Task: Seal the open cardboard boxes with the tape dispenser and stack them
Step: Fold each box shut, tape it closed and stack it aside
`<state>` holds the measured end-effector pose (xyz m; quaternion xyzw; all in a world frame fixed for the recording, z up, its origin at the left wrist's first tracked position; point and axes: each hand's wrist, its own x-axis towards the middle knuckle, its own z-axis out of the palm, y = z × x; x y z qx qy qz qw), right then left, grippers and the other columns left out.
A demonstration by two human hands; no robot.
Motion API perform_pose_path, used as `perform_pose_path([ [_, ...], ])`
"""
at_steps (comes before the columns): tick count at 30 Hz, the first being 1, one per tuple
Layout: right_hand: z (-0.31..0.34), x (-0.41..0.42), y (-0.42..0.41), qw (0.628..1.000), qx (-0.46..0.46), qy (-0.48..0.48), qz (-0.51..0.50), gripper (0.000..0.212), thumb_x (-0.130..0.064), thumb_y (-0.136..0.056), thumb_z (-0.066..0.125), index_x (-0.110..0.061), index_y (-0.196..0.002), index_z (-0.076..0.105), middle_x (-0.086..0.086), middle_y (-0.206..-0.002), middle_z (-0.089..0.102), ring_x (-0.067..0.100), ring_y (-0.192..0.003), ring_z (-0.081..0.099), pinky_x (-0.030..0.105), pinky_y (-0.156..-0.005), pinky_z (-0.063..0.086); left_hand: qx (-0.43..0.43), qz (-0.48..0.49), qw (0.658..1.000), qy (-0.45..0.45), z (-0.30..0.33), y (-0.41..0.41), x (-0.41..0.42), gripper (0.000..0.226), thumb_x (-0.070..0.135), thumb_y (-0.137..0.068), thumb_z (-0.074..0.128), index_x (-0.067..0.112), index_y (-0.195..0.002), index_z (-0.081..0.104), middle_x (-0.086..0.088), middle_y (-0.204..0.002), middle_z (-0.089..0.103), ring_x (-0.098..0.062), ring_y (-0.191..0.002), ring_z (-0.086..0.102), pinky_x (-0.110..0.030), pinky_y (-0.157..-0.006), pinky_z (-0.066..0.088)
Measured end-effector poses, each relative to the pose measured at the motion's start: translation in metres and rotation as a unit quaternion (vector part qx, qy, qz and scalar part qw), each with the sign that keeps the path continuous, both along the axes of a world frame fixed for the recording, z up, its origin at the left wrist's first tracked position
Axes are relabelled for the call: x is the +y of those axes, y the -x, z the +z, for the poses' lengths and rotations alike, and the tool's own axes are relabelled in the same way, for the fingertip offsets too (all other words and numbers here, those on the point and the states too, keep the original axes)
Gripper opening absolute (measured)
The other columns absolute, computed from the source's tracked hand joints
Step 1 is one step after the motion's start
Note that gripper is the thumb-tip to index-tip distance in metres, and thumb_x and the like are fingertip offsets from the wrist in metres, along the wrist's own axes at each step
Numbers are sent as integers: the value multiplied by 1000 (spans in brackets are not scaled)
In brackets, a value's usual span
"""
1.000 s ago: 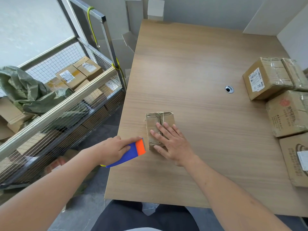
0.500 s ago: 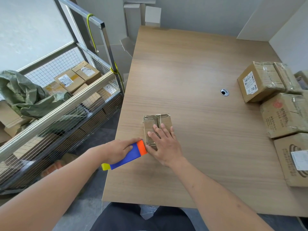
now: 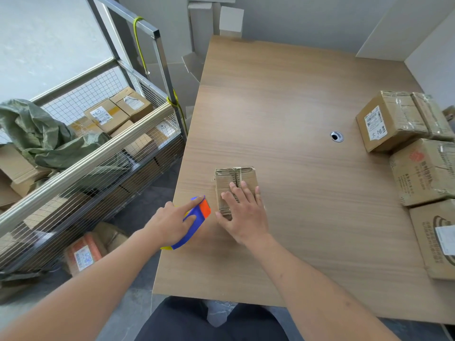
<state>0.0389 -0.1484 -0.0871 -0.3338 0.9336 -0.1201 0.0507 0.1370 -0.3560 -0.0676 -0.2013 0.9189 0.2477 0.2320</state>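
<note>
Pressing flat with spread right hand [image 3: 243, 215] on small cardboard box [image 3: 235, 183] beneath the palm, gripping blue-orange tape dispenser [image 3: 195, 219] in left hand [image 3: 170, 223], forefinger extended, just left of the box, forearms reaching over table [image 3: 295, 107]

Left hand [image 3: 172, 223] grips (forefinger extended); right hand [image 3: 242, 212] lies flat.

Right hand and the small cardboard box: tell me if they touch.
Touching. The head view shows the right hand lying flat on the small cardboard box, its fingers spread across the top.
</note>
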Motion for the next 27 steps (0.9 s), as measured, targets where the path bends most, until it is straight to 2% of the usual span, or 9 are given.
perform_pose_path([
  [4, -6, -9, -9, 998, 56, 20, -31, 50, -49, -81, 65, -19, -121, 64, 6, -149, 54, 36, -145, 40, 62, -120, 23, 40, 27, 997, 56, -13, 1, 28, 62, 59, -101, 46, 68, -151, 11, -10, -110, 49, -32, -96, 54, -40, -91, 48],
  [9, -27, -14, -11, 988, 145, 36, -32, 47, -40, -79, 70, -13, -117, 66, 11, -144, 58, 42, -141, 44, 68, -114, 30, 63, 65, 993, 73, -38, -9, 51, 72, 60, -97, 55, 59, -156, 14, -8, -104, 51, -28, -96, 53, -36, -85, 48],
  [12, -36, -10, -9, 983, 171, 67, -28, 46, -43, -81, 69, -15, -118, 66, 10, -144, 58, 40, -142, 44, 66, -114, 30, 95, 70, 991, 57, -44, -18, 59, 83, 59, -94, 61, 59, -156, 6, -4, -101, 43, -23, -94, 49, -34, -80, 46],
  [15, -33, -11, -9, 984, 156, 74, -42, 46, -43, -79, 66, -16, -116, 65, 8, -144, 58, 37, -143, 43, 64, -117, 27, 111, 64, 991, 32, -42, -24, 56, 88, 56, -93, 63, 56, -158, 4, -3, -99, 44, -20, -88, 46, -34, -75, 46],
  [17, -26, -15, -12, 988, 124, 74, -62, 42, -37, -75, 65, -16, -112, 63, 7, -142, 59, 37, -143, 43, 63, -118, 25, 102, 60, 992, 37, -37, -24, 53, 81, 55, -97, 58, 54, -158, 6, -1, -98, 46, -19, -83, 45, -33, -68, 43],
  [21, -15, -11, -17, 989, 73, 79, -99, 35, -28, -76, 66, -17, -110, 66, 9, -139, 61, 37, -142, 44, 60, -119, 26, 79, 56, 992, 76, -19, -14, 48, 57, 40, -102, 49, 40, -155, 31, -3, -106, 51, -26, -86, 54, -35, -66, 44],
  [24, -9, 2, -16, 990, 61, 77, -97, 26, -35, -90, 66, -19, -110, 69, 8, -141, 61, 35, -143, 45, 58, -120, 27, 89, 61, 992, 69, -5, -4, 47, 50, 27, -98, 50, 31, -148, 46, -6, -112, 52, -32, -89, 59, -40, -72, 52],
  [27, 1, 7, -13, 994, -1, 58, -90, 34, -51, -98, 56, -23, -114, 67, 2, -148, 56, 30, -147, 38, 52, -123, 21, 108, 34, 992, 58, 2, 3, 49, 50, 20, -98, 53, 28, -147, 49, -6, -117, 52, -29, -93, 58, -37, -73, 51],
])
